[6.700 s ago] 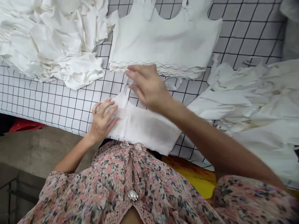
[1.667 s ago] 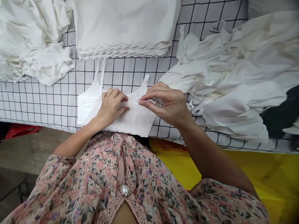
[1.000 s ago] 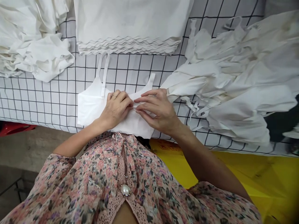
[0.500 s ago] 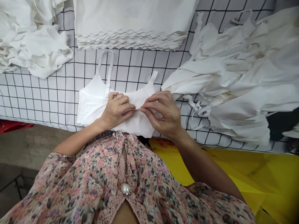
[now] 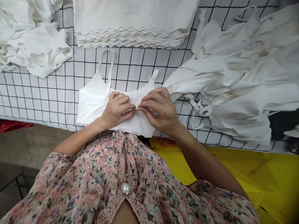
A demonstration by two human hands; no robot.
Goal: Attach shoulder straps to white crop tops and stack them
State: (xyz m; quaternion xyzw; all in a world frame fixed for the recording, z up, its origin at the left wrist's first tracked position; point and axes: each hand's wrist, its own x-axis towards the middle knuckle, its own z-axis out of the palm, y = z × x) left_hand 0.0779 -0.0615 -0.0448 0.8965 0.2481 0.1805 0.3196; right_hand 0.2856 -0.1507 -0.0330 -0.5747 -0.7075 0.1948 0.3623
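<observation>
A white bralette [image 5: 93, 104] lies flat on the table in front of me. Its left strap stands up in a loop, and a shorter strap end sticks up at its right. Above its middle, my left hand [image 5: 117, 109] pinches one end of a thin pale strand between thumb and forefinger, its other fingers curled. The fingertips of my right hand [image 5: 161, 110] close on a small white piece [image 5: 137, 108] at the strand's other end, too small to name. Both hands hover over the fabric and hide part of it.
A neat stack of white cloth pieces [image 5: 133, 18] with wavy edges lies at the back. Crumpled white garments [image 5: 243, 74] are heaped at right, more white cloth [image 5: 39, 46] at left. The checked tablecloth [image 5: 58, 90] ends near my body. Yellow material [image 5: 224, 165] is below right.
My right hand has shifted slightly left, bringing its fingertips and the small white piece nearer my left fingers. Less of the strand shows between them. The bralette looks unmoved.
</observation>
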